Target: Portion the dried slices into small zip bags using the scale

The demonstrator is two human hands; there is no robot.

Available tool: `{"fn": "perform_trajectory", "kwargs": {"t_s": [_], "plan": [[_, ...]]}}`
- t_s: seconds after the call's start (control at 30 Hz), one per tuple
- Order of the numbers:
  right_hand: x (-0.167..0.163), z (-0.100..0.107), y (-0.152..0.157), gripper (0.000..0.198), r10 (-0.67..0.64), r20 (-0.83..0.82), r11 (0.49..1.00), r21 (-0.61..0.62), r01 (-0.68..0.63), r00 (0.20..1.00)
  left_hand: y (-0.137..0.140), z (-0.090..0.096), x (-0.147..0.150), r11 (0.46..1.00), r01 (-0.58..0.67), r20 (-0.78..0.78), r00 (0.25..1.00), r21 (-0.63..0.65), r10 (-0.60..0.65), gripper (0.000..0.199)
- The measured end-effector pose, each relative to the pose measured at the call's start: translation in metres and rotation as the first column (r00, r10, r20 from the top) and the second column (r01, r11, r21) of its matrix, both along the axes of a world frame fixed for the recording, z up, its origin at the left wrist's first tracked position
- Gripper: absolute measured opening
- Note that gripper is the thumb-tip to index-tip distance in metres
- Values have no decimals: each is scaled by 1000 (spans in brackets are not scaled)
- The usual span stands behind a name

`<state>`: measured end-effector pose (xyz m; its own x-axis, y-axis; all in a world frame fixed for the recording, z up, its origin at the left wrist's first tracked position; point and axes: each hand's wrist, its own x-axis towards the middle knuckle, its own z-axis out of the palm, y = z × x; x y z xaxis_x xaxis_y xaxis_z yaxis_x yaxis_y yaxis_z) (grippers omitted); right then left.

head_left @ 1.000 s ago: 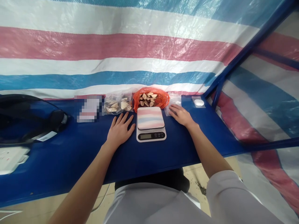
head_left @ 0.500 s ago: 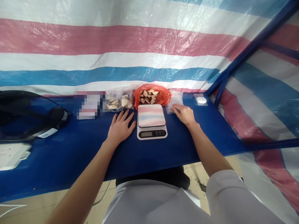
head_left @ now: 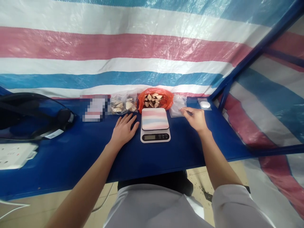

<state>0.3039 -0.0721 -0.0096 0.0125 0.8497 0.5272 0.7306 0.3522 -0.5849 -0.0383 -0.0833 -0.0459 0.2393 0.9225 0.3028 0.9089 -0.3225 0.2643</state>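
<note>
My left hand [head_left: 124, 129] lies flat on the blue table with its fingers spread, left of a white digital kitchen scale [head_left: 155, 136]. The scale's platform reflects the striped sheet and bears nothing. At the right, my right hand [head_left: 196, 119] pinches the near right edge of the clear plastic bags [head_left: 176, 109], thumb and forefinger together. Behind the scale, an open orange plastic bag [head_left: 168, 100] holds pale dried slices [head_left: 154, 98]. Two filled clear bags of similar slices [head_left: 117, 107] rest beyond my left fingertips.
A white oval object [head_left: 205, 104] lies on a small clear bag at the far right. A blurred-out packet [head_left: 96, 109], a black headset-like object [head_left: 63, 122] and a white power strip [head_left: 16, 155] are on the left. Striped sheeting [head_left: 118, 47] hangs behind the table.
My right hand has shifted slightly right and its fingers have drawn into a pinch at the bags' edge. My left hand stays flat beside the scale. The view has tilted slightly.
</note>
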Motion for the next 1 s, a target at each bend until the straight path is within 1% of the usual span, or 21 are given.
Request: {"fn": "perform_trajectory", "kwargs": {"t_s": [0.13,0.2,0.27,0.33,0.4,0.43,0.5,0.57,0.63,0.73,0.8,0.83,0.9,0.93,1.0], "plan": [[-10,18,-13,25,78,-172,994,-68,-90,982,-2,4,-2,999,24,133,991,44,-29,51],[-17,25,-16,26,117,-294,984,-96,-151,949,-5,11,1,999,32,232,972,41,-40,50],[-25,31,-17,26,155,-412,967,-124,-224,898,-7,23,7,998,59,357,932,19,-62,49],[-34,36,-15,26,193,-501,940,-150,-305,844,-6,35,15,992,129,492,864,-14,-105,49],[-45,41,-11,27,233,-561,911,-160,-380,794,0,45,26,985,160,613,785,-64,-87,51],[-50,43,-9,28,250,-584,898,-157,-410,772,4,49,32,977,184,672,737,-103,-68,52],[-60,45,-4,28,276,-625,876,-148,-458,730,15,54,44,955,250,794,608,-161,-26,55],[-70,45,1,29,292,-666,860,-132,-494,687,26,56,53,907,343,882,467,-246,62,58],[-78,41,7,28,311,-711,840,-105,-532,631,35,56,60,833,469,926,355,-295,128,58],[-87,35,15,28,332,-768,807,-69,-587,547,42,55,62,717,632,954,240,-293,179,55],[-91,30,20,29,324,-781,807,-67,-587,533,43,56,60,672,682,957,189,-289,220,50],[-92,28,22,31,312,-780,818,-70,-571,542,43,57,59,664,689,955,169,-290,242,46],[-94,25,24,35,277,-776,849,-78,-522,567,42,59,56,676,679,954,134,-286,270,36],[-94,23,24,36,255,-780,862,-84,-500,571,41,60,54,690,667,954,119,-282,275,32],[-93,20,24,38,211,-806,865,-109,-489,553,41,61,51,736,624,960,96,-263,262,26]]}}
